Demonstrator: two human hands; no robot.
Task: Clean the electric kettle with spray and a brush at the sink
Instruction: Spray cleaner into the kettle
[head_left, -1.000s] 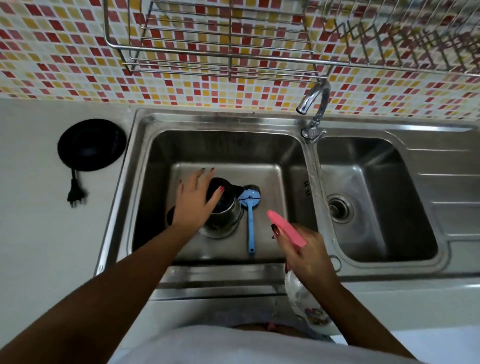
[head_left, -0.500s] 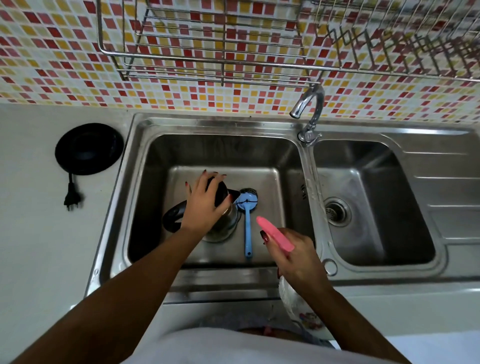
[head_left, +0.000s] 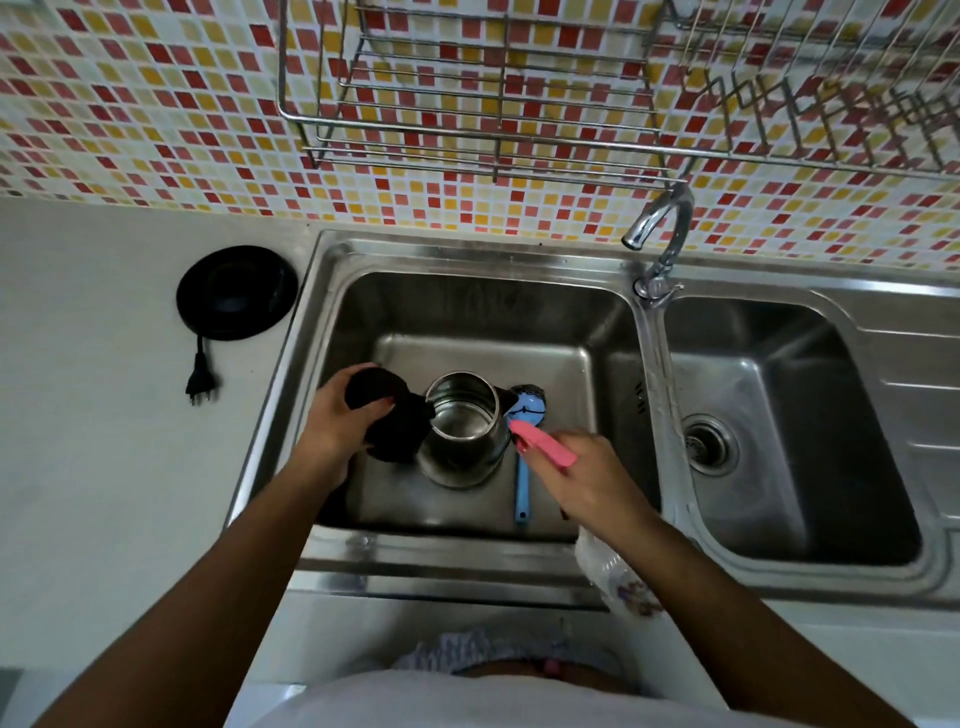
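In the left basin of the sink (head_left: 467, 296), frame centre, the steel electric kettle (head_left: 457, 462) stands upright with its mouth bared; the spray is best aimed straight into that opening with the lid (head_left: 371, 395) held well back. The left hand (head_left: 340, 423) curls round the black lid, tipped open to the left; the right hand (head_left: 589, 480) grips the spray bottle (head_left: 548, 451), pink nozzle just beside the kettle's rim, over the blue brush (head_left: 522, 486).
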